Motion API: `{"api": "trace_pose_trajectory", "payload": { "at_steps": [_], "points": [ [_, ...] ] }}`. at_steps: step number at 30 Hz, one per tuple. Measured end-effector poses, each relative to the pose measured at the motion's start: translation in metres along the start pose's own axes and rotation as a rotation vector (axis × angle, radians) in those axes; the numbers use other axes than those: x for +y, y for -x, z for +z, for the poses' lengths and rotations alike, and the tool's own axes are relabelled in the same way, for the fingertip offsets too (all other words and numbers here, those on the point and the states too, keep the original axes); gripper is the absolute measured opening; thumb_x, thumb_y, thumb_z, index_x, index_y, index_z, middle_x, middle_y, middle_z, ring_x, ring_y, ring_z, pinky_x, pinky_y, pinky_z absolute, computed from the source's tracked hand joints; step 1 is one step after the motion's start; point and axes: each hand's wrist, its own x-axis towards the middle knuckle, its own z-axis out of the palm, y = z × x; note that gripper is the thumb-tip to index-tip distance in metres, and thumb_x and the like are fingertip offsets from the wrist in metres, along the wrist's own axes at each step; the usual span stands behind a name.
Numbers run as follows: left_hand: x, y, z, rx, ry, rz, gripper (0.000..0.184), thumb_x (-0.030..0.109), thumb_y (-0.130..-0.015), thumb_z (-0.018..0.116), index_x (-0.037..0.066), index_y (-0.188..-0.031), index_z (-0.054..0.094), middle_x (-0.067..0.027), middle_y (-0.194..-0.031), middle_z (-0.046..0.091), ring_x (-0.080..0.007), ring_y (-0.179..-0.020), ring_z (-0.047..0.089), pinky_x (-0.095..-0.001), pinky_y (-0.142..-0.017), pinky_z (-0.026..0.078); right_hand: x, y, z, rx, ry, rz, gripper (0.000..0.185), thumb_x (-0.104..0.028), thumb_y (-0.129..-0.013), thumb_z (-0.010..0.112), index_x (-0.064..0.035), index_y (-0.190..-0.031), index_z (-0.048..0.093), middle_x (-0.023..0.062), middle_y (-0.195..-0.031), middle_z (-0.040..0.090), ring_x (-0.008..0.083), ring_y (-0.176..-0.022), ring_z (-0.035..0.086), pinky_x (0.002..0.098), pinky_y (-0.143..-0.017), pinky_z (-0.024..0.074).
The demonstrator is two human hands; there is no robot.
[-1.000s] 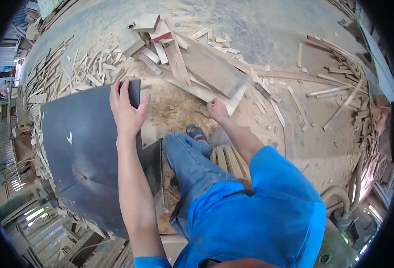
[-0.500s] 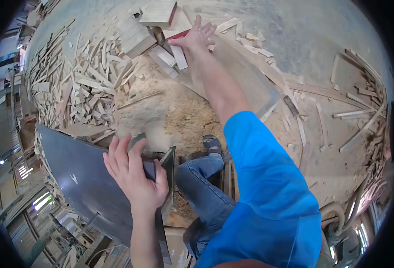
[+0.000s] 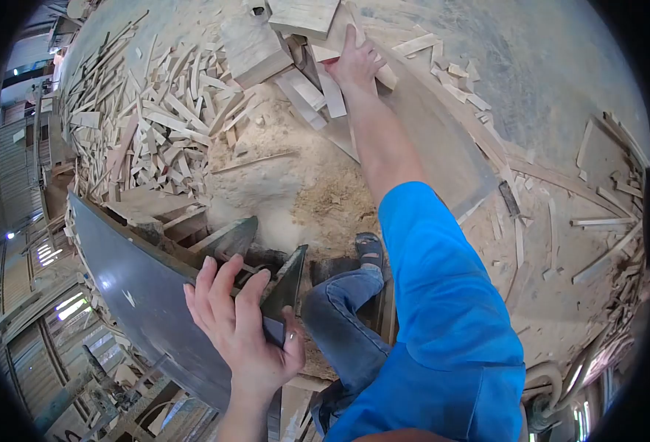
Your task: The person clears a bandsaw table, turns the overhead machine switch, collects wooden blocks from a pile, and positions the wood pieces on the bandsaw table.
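Half-open, the left hand [image 3: 245,328] curls its parted fingers at the edge of the dark panel [image 3: 152,309] at eight o'clock, while the right hand [image 3: 356,66], slightly spread, touches red-marked wood [image 3: 326,54] at twelve, grip unclear.

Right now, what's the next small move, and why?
I'd probably settle the right hand on the red-marked wood before lifting anything: its thumb is at the red patch, and other pieces crowd close. The left hand is only loosely curled at the dark panel's edge.
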Motion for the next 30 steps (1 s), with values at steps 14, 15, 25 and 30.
{"api": "trace_pose_trajectory", "payload": {
  "at_steps": [14, 15, 25, 30],
  "points": [
    [-0.003, 0.002, 0.001, 0.000, 0.019, 0.006, 0.050, 0.023, -0.069, 0.066, 0.010, -0.117, 0.063, -0.0161, -0.135, 0.053, -0.0421, -0.139, 0.038, -0.0616, -0.115, 0.015, -0.014, 0.004, -0.026, -0.069, -0.200, -0.065, 0.115, -0.065, -0.063, 0.081, -0.0098, -0.151, 0.034, 0.0234, -0.143, 0.052, 0.0421, -0.133, 0.048, 0.0688, -0.114, 0.0172],
    [-0.003, 0.002, 0.001, 0.000, 0.015, 0.007, 0.050, 0.024, -0.069, 0.066, 0.010, -0.117, 0.063, -0.0161, -0.135, 0.053, -0.0421, -0.138, 0.038, -0.0616, -0.115, 0.015, -0.017, -0.008, -0.023, -0.127, -0.353, 0.079, 0.118, -0.068, -0.063, 0.080, -0.0064, -0.152, 0.033, 0.0237, -0.144, 0.052, 0.0414, -0.135, 0.047, 0.0704, -0.115, 0.0138],
    [-0.003, 0.003, 0.000, -0.005, 0.030, 0.001, 0.053, 0.025, -0.068, 0.067, 0.011, -0.118, 0.062, -0.0156, -0.136, 0.052, -0.0425, -0.137, 0.039, -0.0621, -0.116, 0.016, -0.038, -0.053, 0.002, -0.446, -0.294, 0.334, 0.104, -0.058, -0.056, 0.090, 0.0061, -0.131, 0.059, 0.0237, -0.131, 0.064, 0.0314, -0.120, 0.064, 0.0382, -0.099, 0.0520],
    [-0.001, 0.001, -0.002, -0.011, 0.046, -0.023, 0.049, 0.020, -0.068, 0.066, 0.007, -0.114, 0.062, -0.0175, -0.132, 0.054, -0.0426, -0.139, 0.038, -0.0611, -0.117, 0.014, -0.033, -0.054, 0.036, -0.382, -0.436, 0.357, 0.101, -0.050, -0.055, 0.095, 0.0037, -0.132, 0.056, 0.0188, -0.127, 0.066, 0.0314, -0.115, 0.066, 0.0398, -0.096, 0.0539]
  ]
}}
